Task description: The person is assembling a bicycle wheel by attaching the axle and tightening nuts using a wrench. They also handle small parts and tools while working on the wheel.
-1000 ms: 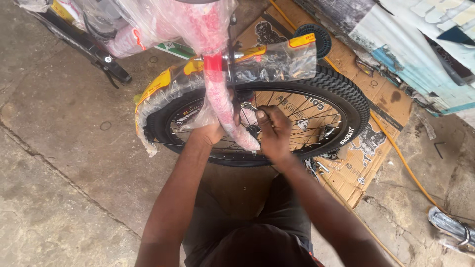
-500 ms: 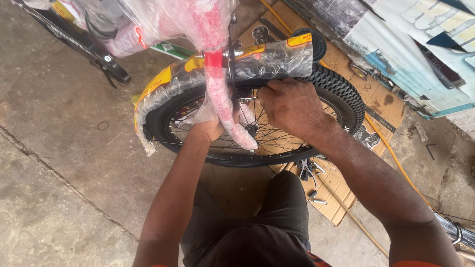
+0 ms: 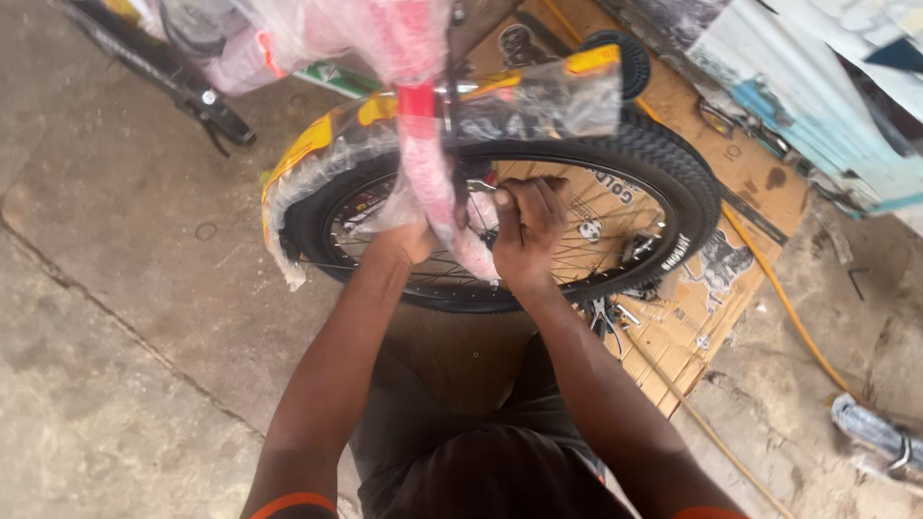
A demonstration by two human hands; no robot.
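A bicycle wheel with a black knobby tyre [image 3: 678, 197] stands upright under a red fork leg [image 3: 430, 183] wrapped in clear plastic. My left hand [image 3: 409, 242] grips the wrapped fork leg low down, beside the hub, and the plastic partly hides it. My right hand [image 3: 524, 229] is closed at the hub on the other side of the fork. Its fingers pinch a small silver tool [image 3: 478, 185] that points at the axle. A yellow mudguard [image 3: 312, 149], also in plastic, curves over the tyre.
Flattened cardboard [image 3: 702, 322] lies under the wheel, with pliers [image 3: 603, 313] on it. A yellow hose [image 3: 790, 309] runs across the concrete floor at the right. A black bicycle part [image 3: 187, 85] lies at the top left, and a metal piece [image 3: 875, 432] at the bottom right.
My right hand rose toward the top of the wheel half a second ago and has come back down to the hub. My left hand has stayed on the fork leg.
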